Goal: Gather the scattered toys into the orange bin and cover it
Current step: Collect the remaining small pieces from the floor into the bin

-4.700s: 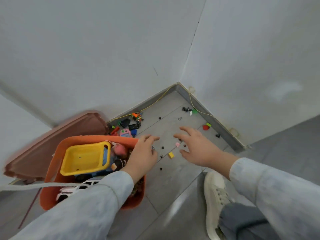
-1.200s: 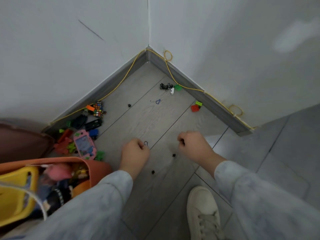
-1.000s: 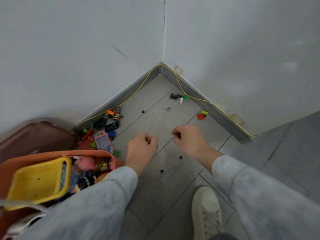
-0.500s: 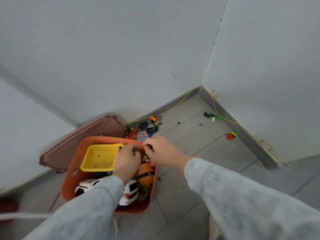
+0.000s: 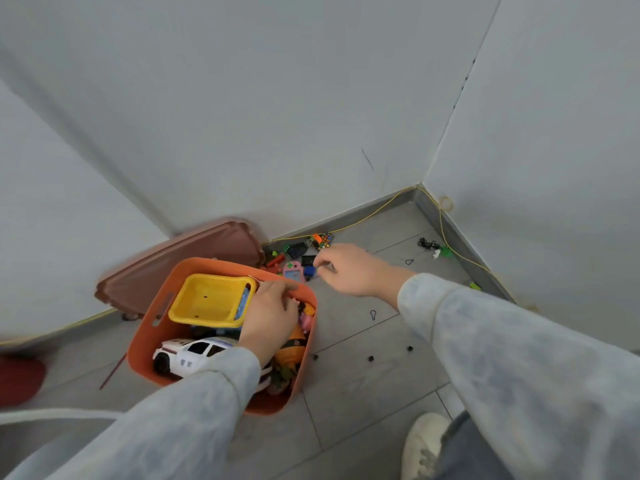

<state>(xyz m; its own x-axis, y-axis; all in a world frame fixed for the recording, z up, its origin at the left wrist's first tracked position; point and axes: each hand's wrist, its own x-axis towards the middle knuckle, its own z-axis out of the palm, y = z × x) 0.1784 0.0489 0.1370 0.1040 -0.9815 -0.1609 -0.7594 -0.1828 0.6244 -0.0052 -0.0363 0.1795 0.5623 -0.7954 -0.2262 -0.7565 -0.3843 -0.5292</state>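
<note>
The orange bin (image 5: 152,327) stands on the grey floor, holding a yellow tub (image 5: 207,299), a white toy car (image 5: 194,351) and smaller toys. My left hand (image 5: 270,317) is over the bin's right side, fingers bent down at the far rim; what they hold is hidden. My right hand (image 5: 349,270) reaches past the bin, fingers loosely curled, just above a blue block (image 5: 309,270) and a pink toy phone (image 5: 293,271). A puzzle cube (image 5: 323,239) lies by the skirting. The brown lid (image 5: 180,258) leans against the wall behind the bin.
Small black beads (image 5: 371,358) and a blue loop (image 5: 373,314) lie on the floor right of the bin. A black toy (image 5: 427,243) and a green piece (image 5: 446,251) sit near the corner. My white shoe (image 5: 420,445) is bottom right. A red object (image 5: 17,379) lies far left.
Both hands went from the floor to the bin. Since half a second ago my right hand has left the bin and moved out to the toy pile by the wall; my left hand stays over the bin.
</note>
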